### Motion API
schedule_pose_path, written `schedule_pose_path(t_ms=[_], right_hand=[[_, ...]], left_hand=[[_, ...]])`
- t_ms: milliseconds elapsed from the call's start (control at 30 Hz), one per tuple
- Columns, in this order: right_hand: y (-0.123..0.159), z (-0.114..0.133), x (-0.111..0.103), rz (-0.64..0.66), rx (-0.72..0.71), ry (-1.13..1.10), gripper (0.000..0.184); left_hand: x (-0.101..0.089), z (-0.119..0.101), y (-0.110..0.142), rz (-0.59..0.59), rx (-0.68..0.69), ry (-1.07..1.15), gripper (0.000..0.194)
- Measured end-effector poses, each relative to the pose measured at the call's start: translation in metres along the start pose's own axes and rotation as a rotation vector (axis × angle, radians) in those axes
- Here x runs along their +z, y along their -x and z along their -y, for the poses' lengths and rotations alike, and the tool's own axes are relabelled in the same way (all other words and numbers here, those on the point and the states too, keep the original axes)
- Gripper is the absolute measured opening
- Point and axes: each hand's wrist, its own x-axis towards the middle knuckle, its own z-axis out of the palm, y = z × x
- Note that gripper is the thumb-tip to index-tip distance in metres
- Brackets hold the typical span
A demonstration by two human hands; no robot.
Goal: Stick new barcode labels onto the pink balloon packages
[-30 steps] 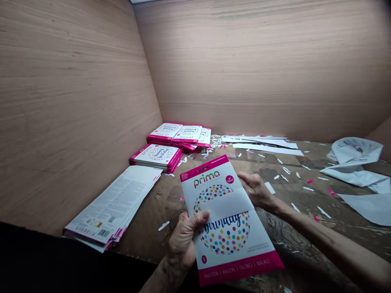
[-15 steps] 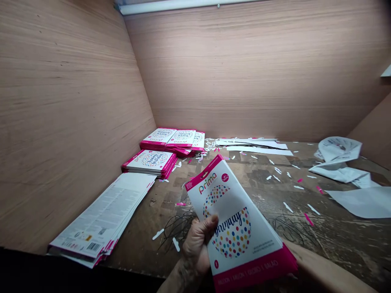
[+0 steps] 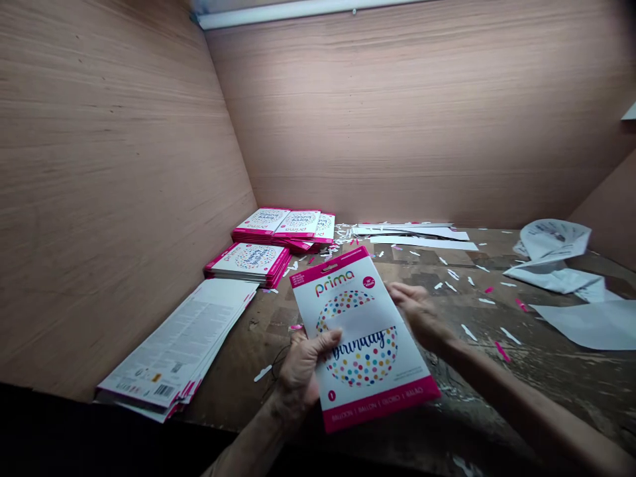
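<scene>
In my left hand (image 3: pixel 301 364) are printed balloon cards (image 3: pixel 355 397), white with pink ends, a polka-dot circle, "prima" and "birthday" lettering and a hanging slot near the top. My thumb presses on the front face; the other fingers are behind. The cards tilt above the table's front edge. My right hand (image 3: pixel 417 315) is at their upper right edge with its fingers curled together. Those fingers are slightly blurred, and anything between them is hidden.
Stacks of similar cards (image 3: pixel 253 258) lie along the left wall. Nearer, long unfolded cards (image 3: pixel 186 338) lie back side up. Small white and pink paper scraps litter the wooden table (image 3: pixel 417 271). White strips (image 3: pixel 422 244) lie at the back and crumpled white plastic (image 3: pixel 556 242) at right.
My right hand has come up from beneath the cards to their upper right edge. The cards have turned more upright and shifted slightly left, still in my left hand.
</scene>
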Motion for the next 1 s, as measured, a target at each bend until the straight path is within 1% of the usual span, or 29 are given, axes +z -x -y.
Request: schedule_pose_path(t_ms=[67,133,167,200,267,333,433,467,500,533,600,633,667,700,733,767,800,833,900,933,967,1000], right_hand=[[0.006,0.005,-0.012,0.115,0.029,-0.036,0.046],[0.015,0.011,-0.02,0.237,0.115,-0.07,0.041],[0.019,0.013,-0.021,0.262,0.164,-0.084,0.038],[0.023,0.014,-0.022,0.253,0.203,-0.096,0.036],[0.03,0.011,-0.019,0.205,0.252,-0.138,0.036],[0.035,0.006,-0.015,0.14,0.263,-0.194,0.035],[0.038,0.0,-0.014,-0.022,0.254,-0.299,0.033],[0.039,0.001,-0.017,-0.087,0.245,-0.329,0.031],[0.039,0.003,-0.021,-0.156,0.232,-0.355,0.029],[0.04,0.006,-0.026,-0.224,0.219,-0.375,0.027],[0.043,0.014,-0.039,-0.351,0.19,-0.407,0.023],[0.045,0.019,-0.046,-0.401,0.182,-0.423,0.022],[0.047,0.023,-0.052,-0.434,0.181,-0.441,0.021],[0.05,0.026,-0.057,-0.447,0.187,-0.459,0.022],[0.052,0.028,-0.059,-0.443,0.202,-0.476,0.022],[0.055,0.029,-0.061,-0.428,0.227,-0.491,0.022],[0.057,0.028,-0.06,-0.407,0.258,-0.503,0.022],[0.06,0.026,-0.059,-0.386,0.291,-0.514,0.021],[0.064,0.02,-0.056,-0.355,0.355,-0.525,0.02],[0.067,0.016,-0.056,-0.348,0.38,-0.524,0.02],[0.068,0.011,-0.055,-0.346,0.401,-0.521,0.019],[0.07,0.006,-0.056,-0.344,0.421,-0.522,0.018]], left_hand=[[0.0,-0.01,-0.001,-0.004,0.016,-0.061,0.031],[0.002,-0.014,-0.002,0.046,0.025,-0.127,0.031],[0.003,-0.014,-0.003,0.079,0.034,-0.159,0.031],[0.005,-0.012,-0.003,0.111,0.038,-0.186,0.032],[0.011,-0.007,-0.003,0.165,0.04,-0.226,0.034],[0.019,-0.004,-0.005,0.208,0.034,-0.259,0.033],[0.034,-0.009,-0.008,0.287,0.046,-0.309,0.035],[0.038,-0.013,-0.008,0.302,0.073,-0.329,0.037],[0.04,-0.016,-0.008,0.293,0.13,-0.349,0.039],[0.041,-0.019,-0.007,0.254,0.219,-0.357,0.041],[0.037,-0.018,-0.002,0.115,0.404,-0.302,0.037],[0.034,-0.012,0.001,0.07,0.416,-0.247,0.032],[0.031,-0.003,0.005,0.063,0.356,-0.187,0.031],[0.029,0.008,0.008,0.11,0.22,-0.131,0.033],[0.029,0.021,0.01,0.197,0.05,-0.087,0.038],[0.03,0.034,0.012,0.28,-0.076,-0.034,0.044],[0.034,0.045,0.013,0.352,-0.152,0.031,0.05],[0.038,0.055,0.012,0.403,-0.188,0.098,0.055],[0.048,0.064,0.009,0.452,-0.211,0.214,0.058],[0.051,0.064,0.005,0.45,-0.229,0.252,0.056],[0.053,0.062,0.002,0.42,-0.233,0.283,0.05],[0.052,0.058,-0.003,0.362,-0.213,0.301,0.042]])
